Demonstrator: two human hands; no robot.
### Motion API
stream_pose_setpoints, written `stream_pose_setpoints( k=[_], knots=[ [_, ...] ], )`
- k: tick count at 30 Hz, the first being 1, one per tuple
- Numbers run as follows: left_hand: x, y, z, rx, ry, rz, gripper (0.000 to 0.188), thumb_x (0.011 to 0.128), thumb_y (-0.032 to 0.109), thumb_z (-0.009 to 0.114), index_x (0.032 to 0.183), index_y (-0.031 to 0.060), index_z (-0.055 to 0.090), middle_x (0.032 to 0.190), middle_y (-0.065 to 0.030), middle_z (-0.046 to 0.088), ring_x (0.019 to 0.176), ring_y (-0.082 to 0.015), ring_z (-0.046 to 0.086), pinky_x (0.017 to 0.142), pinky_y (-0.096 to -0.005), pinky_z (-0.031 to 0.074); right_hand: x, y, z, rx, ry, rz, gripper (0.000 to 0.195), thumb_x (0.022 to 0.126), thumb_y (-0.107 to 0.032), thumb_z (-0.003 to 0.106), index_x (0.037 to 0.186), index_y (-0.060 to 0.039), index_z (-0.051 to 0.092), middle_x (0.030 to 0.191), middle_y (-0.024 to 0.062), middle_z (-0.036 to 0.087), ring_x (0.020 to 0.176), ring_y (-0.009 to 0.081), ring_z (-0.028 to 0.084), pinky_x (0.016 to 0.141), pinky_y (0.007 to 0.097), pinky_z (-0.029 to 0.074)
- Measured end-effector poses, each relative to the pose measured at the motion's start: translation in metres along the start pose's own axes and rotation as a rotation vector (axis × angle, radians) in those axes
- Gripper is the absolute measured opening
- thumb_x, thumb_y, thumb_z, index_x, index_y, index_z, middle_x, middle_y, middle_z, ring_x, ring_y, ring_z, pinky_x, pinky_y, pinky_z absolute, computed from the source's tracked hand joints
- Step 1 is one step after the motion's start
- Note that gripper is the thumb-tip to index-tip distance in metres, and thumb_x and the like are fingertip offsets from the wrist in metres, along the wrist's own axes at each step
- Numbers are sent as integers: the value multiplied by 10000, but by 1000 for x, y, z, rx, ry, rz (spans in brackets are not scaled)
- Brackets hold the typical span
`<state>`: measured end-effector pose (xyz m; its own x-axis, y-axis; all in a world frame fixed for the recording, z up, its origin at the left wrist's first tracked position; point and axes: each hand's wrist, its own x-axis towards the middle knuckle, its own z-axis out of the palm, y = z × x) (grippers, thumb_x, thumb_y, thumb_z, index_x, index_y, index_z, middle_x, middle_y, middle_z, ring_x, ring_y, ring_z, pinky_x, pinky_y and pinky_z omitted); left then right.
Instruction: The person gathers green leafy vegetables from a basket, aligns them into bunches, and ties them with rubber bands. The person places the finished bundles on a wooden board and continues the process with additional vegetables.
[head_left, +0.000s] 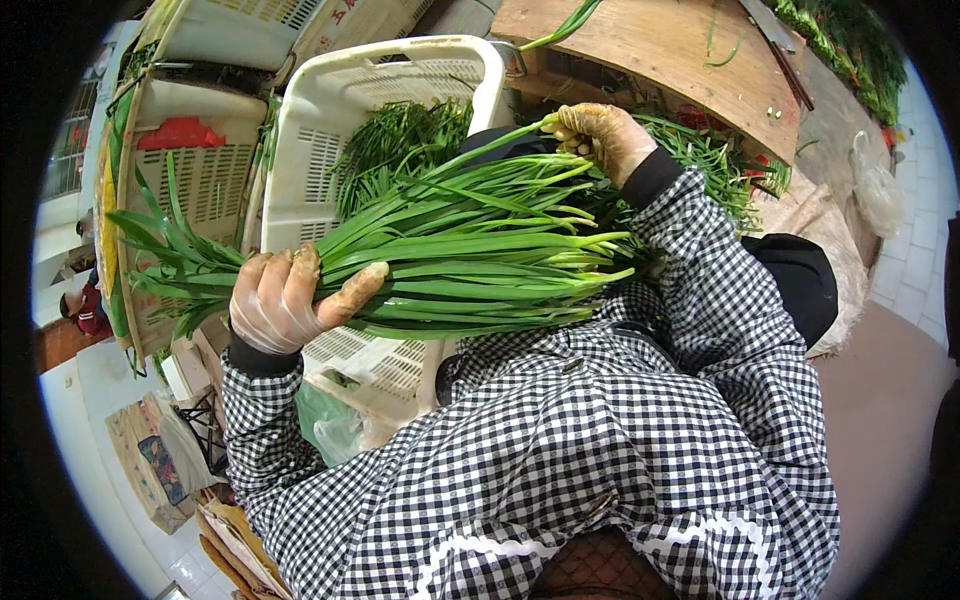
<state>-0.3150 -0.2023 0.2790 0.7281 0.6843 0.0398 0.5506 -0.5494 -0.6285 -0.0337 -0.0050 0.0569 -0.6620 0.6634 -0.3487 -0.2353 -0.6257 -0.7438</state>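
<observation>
A large bunch of long green Chinese chives (465, 262) lies across the front of my body, leafy tips to the left and pale stem ends to the right. My left hand (289, 296), in a thin soiled glove, is closed around the leaves near their tips. At the stem end my right hand (600, 139), its fingertips stained, pinches the pale end of a stalk at the bunch's upper edge. Behind the bunch stands a white plastic basket (304, 82) with more green leaves (412, 142) inside.
A wooden board (660, 52) with leaf scraps is at the upper right, above loose greens (697, 161). Crates (202, 180) stand at the left, one with a red patch. A pale sack (814, 217) and a clear plastic bag (877, 187) lie right. Another person (88, 309) is far left.
</observation>
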Motion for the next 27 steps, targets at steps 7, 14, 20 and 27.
stream_pose_setpoints(
  k=[7,14,20,27],
  knots=[
    [20,2,-14,6,-17,1,507,779,325,678,1251,410,512,742,-54,520,529,-141,505,480,-260,415,3,6,-15,108,337,-1,285,934,-287,520,863,-35,633,618,-47,486,498,84,367,464,234,317],
    [33,-2,-21,-5,-4,56,447,769,387,697,1189,312,565,793,-118,560,566,-192,531,488,-293,445,-34,-39,-9,-859,205,-500,426,888,-384,564,1112,-28,630,979,143,663,891,201,629,834,316,485],
    [70,-7,-29,231,246,219,501,826,409,638,1294,336,475,873,-114,498,664,-197,536,583,-304,463,-49,-47,62,-536,-187,-548,349,825,-226,665,1086,-2,603,966,102,651,905,170,598,851,304,468],
    [102,-36,-64,329,194,364,514,875,316,572,1356,367,397,841,-107,504,652,-165,529,577,-279,455,-67,-67,24,-371,121,-490,312,864,-310,619,1024,-43,609,985,73,642,875,153,592,781,266,477]
  ],
)
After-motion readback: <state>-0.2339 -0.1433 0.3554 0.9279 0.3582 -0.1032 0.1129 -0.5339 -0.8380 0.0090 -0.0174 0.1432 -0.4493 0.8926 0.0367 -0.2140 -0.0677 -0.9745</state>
